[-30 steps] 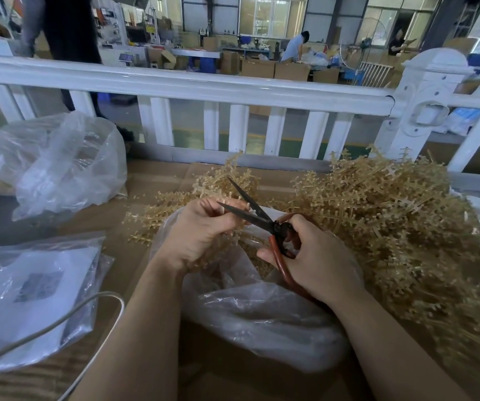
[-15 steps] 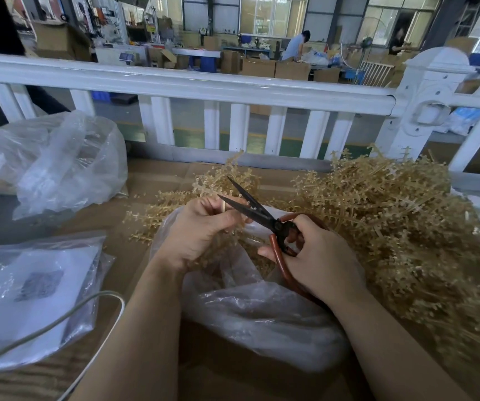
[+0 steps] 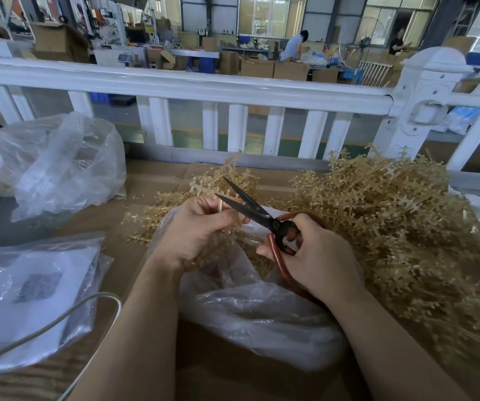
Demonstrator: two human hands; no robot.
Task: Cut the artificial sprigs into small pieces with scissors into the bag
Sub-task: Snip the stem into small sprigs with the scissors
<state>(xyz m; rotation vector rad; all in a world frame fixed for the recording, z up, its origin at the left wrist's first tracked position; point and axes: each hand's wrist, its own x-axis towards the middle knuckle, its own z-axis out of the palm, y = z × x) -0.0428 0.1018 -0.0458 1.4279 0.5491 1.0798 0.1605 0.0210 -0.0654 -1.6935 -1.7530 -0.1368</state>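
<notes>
The left hand is hiding most of the sprig it is gripping. The right hand is covering the scissors' handle loops. The sprig pile is running off the right edge, blurring.

A white plastic picket fence with a thick top rail runs straight across the view, ending at a chunky white capped post on the right. Behind it, a big workshop hall: grey concrete floor with a green painted strip just past the pickets. Brown cardboard boxes stack up mid-hall, near cluttered workbenches. Tall gridded windows on the far wall pour in daylight. A person in a pale shirt bends over the boxes; blue plastic crates sit nearby.
</notes>
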